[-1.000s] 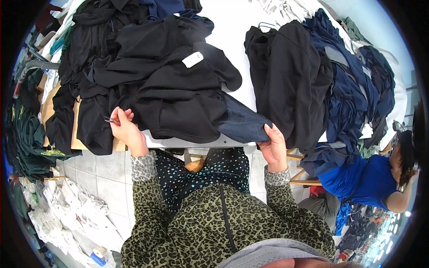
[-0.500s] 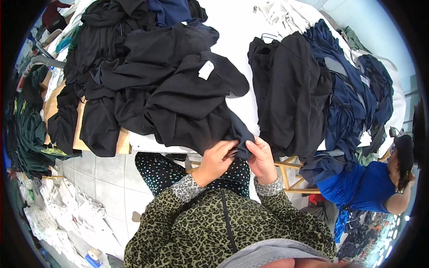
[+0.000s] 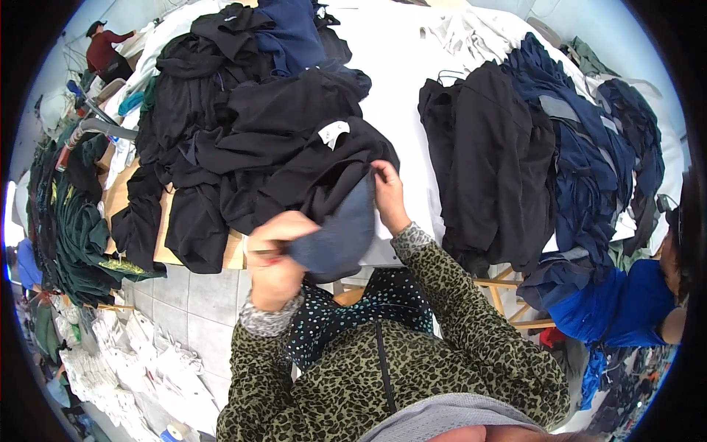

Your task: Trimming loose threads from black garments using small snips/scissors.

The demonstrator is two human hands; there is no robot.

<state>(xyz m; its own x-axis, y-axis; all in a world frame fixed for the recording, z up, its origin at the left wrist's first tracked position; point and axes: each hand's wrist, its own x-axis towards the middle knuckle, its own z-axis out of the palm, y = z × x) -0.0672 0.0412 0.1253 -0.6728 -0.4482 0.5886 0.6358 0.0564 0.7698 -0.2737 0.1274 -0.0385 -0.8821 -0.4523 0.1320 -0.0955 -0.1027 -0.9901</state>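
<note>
A black garment point(image 3: 313, 166) with a white tag point(image 3: 333, 134) lies at the near edge of the table, its dark blue-grey inner side point(image 3: 342, 232) turned up between my hands. My left hand point(image 3: 276, 261), smeared by motion, closes on the lower left edge of this cloth. A small dark patch shows among its fingers, too blurred to name. With thumb and fingers pinched, my right hand point(image 3: 389, 197) grips the garment's right edge over the white tabletop point(image 3: 390, 88).
Black garments point(image 3: 191, 96) are heaped at left, with a navy one point(image 3: 291, 33) behind. More black point(image 3: 486, 169) and navy clothes point(image 3: 582, 162) lie at right. A person in blue point(image 3: 611, 302) is near right; another in dark red point(image 3: 107, 48) is far left. White cloth point(image 3: 140, 368) covers floor tiles.
My hands have spread apart: the left moved left, the right went up and slightly left. The garment's blue-grey inner side now shows widely between them. The view has shifted a little.
</note>
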